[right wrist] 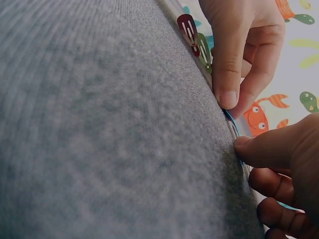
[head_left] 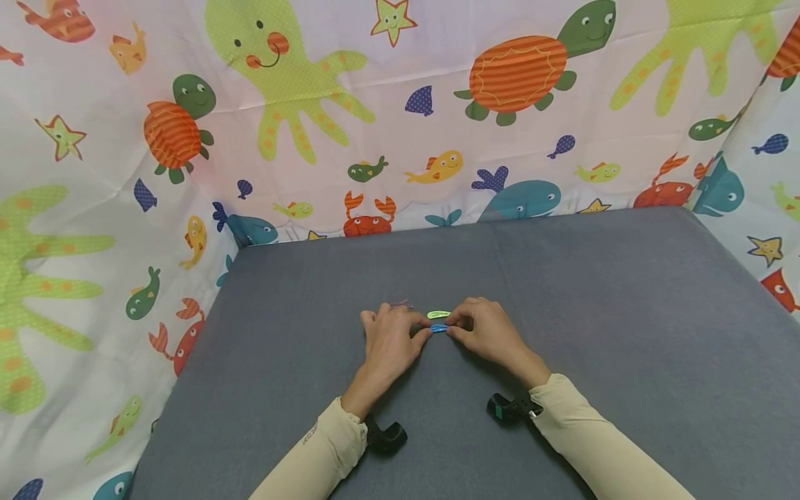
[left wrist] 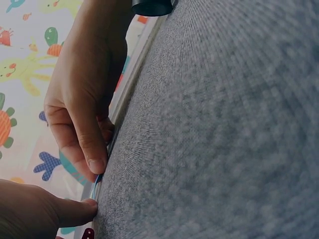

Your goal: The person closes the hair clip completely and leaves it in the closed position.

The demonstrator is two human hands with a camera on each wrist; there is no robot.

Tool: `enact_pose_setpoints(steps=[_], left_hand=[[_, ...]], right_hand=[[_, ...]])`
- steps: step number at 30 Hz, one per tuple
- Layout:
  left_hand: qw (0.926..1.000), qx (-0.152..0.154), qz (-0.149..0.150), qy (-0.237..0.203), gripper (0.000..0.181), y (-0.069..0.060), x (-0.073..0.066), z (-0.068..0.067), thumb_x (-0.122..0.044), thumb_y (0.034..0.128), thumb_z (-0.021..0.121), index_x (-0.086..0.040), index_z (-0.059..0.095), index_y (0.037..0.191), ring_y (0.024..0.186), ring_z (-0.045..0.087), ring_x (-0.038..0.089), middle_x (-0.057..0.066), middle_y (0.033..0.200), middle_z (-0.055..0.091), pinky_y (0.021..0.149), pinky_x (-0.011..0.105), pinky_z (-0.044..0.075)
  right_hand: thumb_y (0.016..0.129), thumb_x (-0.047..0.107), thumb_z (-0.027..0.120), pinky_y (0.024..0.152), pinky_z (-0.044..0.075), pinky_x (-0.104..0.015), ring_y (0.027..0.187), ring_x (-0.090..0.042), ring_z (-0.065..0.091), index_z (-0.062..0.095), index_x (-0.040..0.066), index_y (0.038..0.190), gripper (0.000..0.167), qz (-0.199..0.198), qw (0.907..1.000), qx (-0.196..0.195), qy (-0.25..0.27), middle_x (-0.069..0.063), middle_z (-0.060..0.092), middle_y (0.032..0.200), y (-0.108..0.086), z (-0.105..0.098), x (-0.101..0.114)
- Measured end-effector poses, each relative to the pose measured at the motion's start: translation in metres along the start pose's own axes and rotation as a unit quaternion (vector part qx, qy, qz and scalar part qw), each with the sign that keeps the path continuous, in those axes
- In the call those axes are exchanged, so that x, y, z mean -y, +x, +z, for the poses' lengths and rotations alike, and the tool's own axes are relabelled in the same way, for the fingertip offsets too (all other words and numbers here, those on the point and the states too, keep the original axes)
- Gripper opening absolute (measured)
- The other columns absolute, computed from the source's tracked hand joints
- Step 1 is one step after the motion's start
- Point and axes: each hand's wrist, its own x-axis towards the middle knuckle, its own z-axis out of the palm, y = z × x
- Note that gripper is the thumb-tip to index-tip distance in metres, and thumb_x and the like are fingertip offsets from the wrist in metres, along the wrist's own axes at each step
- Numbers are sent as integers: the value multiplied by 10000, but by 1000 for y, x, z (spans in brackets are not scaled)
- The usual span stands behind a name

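Observation:
A small blue snap hair clip (head_left: pixel 439 328) lies between the fingertips of both hands, low over the grey cloth. My left hand (head_left: pixel 390 339) pinches its left end between thumb and finger. On the other end, my right hand (head_left: pixel 490 335) has thumb and finger. Seen edge-on in the right wrist view, the blue clip (right wrist: pixel 231 118) is a thin curved strip. Just behind it lies a lime-green hair clip (head_left: pixel 439 314). A dark red hair clip (right wrist: pixel 188 31) lies beyond the left hand, next to a green one (right wrist: pixel 204 51).
Grey cloth (head_left: pixel 300 326) covers the table. A curtain (head_left: pixel 325 187) printed with sea animals stands along the back and sides. Black wrist devices are worn on the left (head_left: pixel 386 437) and right (head_left: pixel 509 408) wrists, close above the table.

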Motion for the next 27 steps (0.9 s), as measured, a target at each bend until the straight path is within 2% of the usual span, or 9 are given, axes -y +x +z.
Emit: enact_pose_setpoints(steps=[17,22,25,27], left_hand=[[9999,-56,96,22,101,-2,0,0,-328,837,842,-295,831,932,730,459,151,-68,883,760,729,419,184],[9998,-57,52,-166,101,-2,1,-5,-311,846,835,-285,832,944,727,462,147,-67,894,761,734,428,184],[9996,-153,-7,-249,103,0,1,-10,-303,855,828,-277,832,955,750,501,164,-48,941,773,747,436,194],[9994,-223,-51,-247,101,1,3,-14,-301,864,820,-275,831,960,765,524,172,-34,972,779,758,444,208]], right_hand=[[836,138,837,838,441,-460,774,-130,579,787,127,905,86,59,9999,58,-74,31,685,832,0,0,2],[879,158,801,743,460,-346,725,-100,561,788,119,911,52,176,9994,-13,292,20,680,829,0,1,-1],[905,158,774,646,445,-267,680,-79,537,790,113,915,48,299,9977,-87,599,11,669,816,1,2,-4],[907,150,771,628,434,-245,661,-74,524,791,116,913,41,334,9970,-124,686,11,661,804,1,3,-5]])
